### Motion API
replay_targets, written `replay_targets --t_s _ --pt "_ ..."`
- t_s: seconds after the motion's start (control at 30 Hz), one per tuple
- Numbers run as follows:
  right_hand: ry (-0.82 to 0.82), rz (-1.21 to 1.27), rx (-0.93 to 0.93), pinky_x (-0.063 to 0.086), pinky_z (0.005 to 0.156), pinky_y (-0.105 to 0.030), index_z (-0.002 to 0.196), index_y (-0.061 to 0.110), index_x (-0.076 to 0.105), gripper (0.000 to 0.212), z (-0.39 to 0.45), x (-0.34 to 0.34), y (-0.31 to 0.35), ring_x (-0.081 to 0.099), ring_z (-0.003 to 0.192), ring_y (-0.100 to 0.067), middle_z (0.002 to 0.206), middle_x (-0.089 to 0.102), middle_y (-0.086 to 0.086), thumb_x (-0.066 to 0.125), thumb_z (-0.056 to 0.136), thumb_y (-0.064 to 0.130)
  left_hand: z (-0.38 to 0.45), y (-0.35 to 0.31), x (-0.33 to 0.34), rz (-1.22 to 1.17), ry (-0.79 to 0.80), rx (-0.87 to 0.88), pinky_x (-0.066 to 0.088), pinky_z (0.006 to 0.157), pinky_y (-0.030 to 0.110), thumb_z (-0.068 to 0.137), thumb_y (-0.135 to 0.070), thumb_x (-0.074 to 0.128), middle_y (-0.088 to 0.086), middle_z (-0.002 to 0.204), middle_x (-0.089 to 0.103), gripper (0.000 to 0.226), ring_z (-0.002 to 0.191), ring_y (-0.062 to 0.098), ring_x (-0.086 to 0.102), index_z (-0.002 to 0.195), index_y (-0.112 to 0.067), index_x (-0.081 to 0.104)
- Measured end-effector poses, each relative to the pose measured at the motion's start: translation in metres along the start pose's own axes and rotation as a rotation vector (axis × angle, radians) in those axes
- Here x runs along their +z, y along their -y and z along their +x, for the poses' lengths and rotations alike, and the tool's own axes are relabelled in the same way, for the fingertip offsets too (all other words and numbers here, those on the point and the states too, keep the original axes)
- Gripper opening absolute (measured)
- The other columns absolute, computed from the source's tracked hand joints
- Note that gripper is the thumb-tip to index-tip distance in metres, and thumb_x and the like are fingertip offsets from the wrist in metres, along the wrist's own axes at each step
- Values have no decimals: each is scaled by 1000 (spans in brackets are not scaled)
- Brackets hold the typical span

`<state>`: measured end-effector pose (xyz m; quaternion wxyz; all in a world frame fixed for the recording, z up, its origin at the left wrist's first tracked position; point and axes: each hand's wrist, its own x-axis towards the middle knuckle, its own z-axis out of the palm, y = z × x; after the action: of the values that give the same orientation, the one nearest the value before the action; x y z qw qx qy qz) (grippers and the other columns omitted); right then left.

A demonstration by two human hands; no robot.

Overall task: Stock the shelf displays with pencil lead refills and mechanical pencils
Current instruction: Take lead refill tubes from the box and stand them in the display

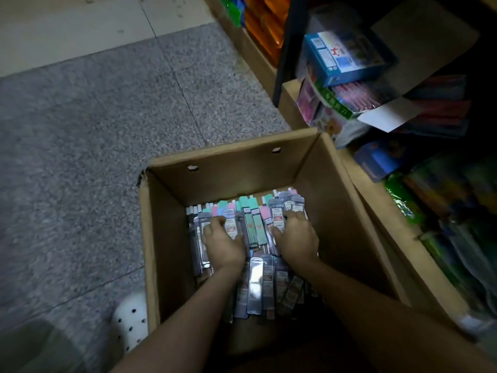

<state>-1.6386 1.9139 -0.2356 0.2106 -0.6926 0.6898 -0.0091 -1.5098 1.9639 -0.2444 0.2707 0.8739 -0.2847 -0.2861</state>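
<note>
An open cardboard box (236, 168) stands on the floor below me. Its bottom is packed with clear lead refill packs (255, 284) and mechanical pencils with teal and pink caps (248, 211). Both of my arms reach down into it. My left hand (223, 242) lies on the left side of the pile, fingers curled over grey refill packs (204, 230). My right hand (294, 238) presses on the right side, fingers bent over packs with red labels (277, 215). Whether either hand has lifted a pack is unclear.
A dark shelf post (285, 49) rises at the upper right, with stacked boxed goods (347, 57) beside it. More cartons of packaged stationery (441, 211) line the right edge. A grey speckled floor (94, 144) spreads to the left. A white perforated shoe (131, 321) shows by the box's near left corner.
</note>
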Motion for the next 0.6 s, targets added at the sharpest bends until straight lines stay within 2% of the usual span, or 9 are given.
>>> replay_targets --t_s 0.17,0.3,0.43,0.5,0.6 --pt "17 -14 13 49 90 -35 131 16 52 47 -9 3 2 54 118 -22 130 53 -5 62 92 39 -1 -2 -3 24 56 -89 52 89 41 78 -19 80 10 114 61 52 108 29 58 120 -13 50" --pt "46 25 27 48 94 -35 131 14 53 46 -18 3 -2 52 118 -22 132 52 -5 64 91 35 -9 4 -4 14 86 -123 49 78 32 83 -21 75 8 98 64 31 91 25 61 107 -11 58" --pt "68 104 49 47 94 -33 124 15 55 42 -19 -2 -4 53 117 -22 128 55 -4 69 88 30 -12 7 -12 -89 78 -215 36 69 26 88 -17 68 4 79 58 14 81 24 57 90 -10 57" --pt "69 105 49 49 92 -33 121 16 56 38 -19 -6 -3 55 115 -22 125 57 -3 70 87 28 -13 8 -19 -128 45 -266 37 71 25 90 -16 65 5 80 58 10 86 27 59 87 -12 57" --pt "78 83 40 50 94 -34 127 18 56 42 -23 -9 -2 55 117 -21 129 57 -3 69 89 28 -15 7 -29 -158 -12 -290 42 78 29 93 -16 60 9 91 63 10 96 30 60 100 -9 61"
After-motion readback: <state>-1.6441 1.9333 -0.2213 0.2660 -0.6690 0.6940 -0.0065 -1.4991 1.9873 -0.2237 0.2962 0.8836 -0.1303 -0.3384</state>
